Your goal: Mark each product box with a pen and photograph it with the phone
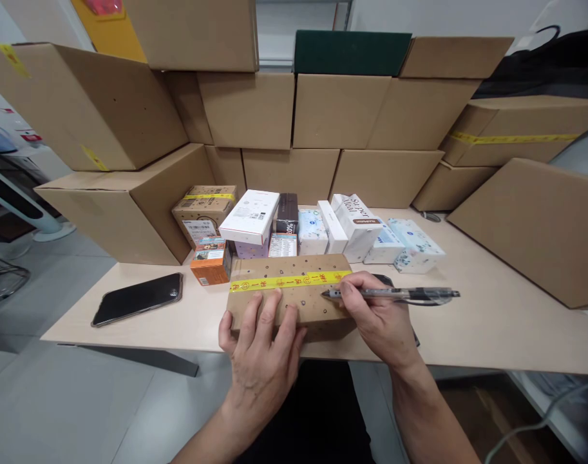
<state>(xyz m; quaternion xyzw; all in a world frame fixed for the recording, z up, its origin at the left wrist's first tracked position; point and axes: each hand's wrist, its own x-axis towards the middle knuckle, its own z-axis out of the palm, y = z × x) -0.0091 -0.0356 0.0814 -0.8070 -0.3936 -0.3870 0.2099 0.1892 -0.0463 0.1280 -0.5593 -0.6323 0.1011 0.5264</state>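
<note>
A small brown cardboard box [255, 265] lies at the table's front edge, with yellow printed tape across its top and several small pen circles around the tape. My left hand [262, 361] grips its front edge, fingers spread over the top and thumb against the front side. In my right hand [383, 322] is a black and clear pen [419, 295], pinched between thumb and fingers. The pen's tip is at the box top, right of centre and just below the tape; whether it touches cannot be made out. A dark flat object [383, 280] is partly hidden behind my right hand.
A black phone [139, 299] lies left on the table [491, 322]. Behind the box stand an orange box [210, 261], a white box [251, 216], tissue packs [414, 245] and other small packages. Large cardboard cartons [288, 174] are stacked along the back and both sides.
</note>
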